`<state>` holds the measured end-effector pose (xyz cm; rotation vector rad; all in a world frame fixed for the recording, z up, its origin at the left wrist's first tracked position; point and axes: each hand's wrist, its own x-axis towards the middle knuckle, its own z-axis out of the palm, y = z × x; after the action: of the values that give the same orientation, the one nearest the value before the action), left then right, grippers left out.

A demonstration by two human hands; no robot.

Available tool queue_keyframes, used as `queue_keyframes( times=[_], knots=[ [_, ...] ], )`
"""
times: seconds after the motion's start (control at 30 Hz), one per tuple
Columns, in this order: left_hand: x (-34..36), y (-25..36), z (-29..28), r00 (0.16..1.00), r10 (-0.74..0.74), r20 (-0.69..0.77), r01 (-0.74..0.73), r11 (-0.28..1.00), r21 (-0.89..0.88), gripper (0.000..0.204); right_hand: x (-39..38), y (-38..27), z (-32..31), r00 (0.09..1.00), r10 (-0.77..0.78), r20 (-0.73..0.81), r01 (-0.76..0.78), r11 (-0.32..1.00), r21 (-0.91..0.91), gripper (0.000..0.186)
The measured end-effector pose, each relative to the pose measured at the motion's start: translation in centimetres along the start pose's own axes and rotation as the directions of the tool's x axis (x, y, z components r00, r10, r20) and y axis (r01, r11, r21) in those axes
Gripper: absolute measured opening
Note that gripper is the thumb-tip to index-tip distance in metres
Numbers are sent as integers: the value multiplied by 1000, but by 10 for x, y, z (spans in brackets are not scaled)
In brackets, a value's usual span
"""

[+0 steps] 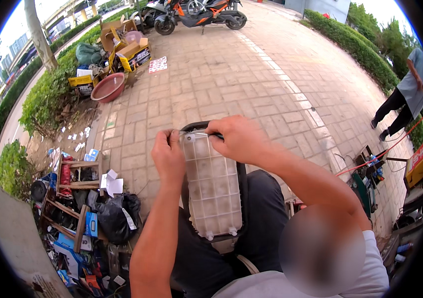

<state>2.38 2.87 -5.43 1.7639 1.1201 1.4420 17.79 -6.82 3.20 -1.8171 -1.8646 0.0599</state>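
A translucent white gridded plastic panel (pixel 211 184) with a black rim lies across my lap, its tabs at the near end. At its far end a thin pale strand, perhaps wire or a tie, runs between my hands. My left hand (pixel 168 154) is closed beside the upper left corner, thumb and finger pinching the strand. My right hand (pixel 236 136) is closed over the upper right corner, fingers on the strand and on something small and dark that I cannot make out; it is slightly blurred.
Left are wooden frames (pixel 77 179), a black bag (pixel 117 218) and litter. Beyond sit a red basin (pixel 107 89), cardboard boxes (pixel 134 54) and motorbikes (pixel 201 15). At right a person (pixel 412 94) stands near a red hose (pixel 350 170), tools and yellow equipment (pixel 415 164).
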Motion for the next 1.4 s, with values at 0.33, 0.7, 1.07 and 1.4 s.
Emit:
queue_keyframes(
  times=[0.33, 0.7, 1.07, 1.4],
  knots=[
    [2, 6, 3, 1000, -4, -1, 4, 1000, 30, 23, -1, 10, 9, 995, -97, -27, 94, 988, -120, 15],
    [0, 3, 8, 998, 15, -62, -12, 999, 45, 21, -48, 0, 83, 860, -206, -467, 50, 945, -324, 23],
    [3, -11, 1, 990, 24, 137, -6, 991, -132, 22, -34, 2, 61, 915, -13, -402, 35, 998, 46, 13],
    [2, 3, 6, 993, 114, 14, -115, 986, 123, 19, -6, -13, 17, 991, 123, -53, -127, 987, -94, 12]
  ],
)
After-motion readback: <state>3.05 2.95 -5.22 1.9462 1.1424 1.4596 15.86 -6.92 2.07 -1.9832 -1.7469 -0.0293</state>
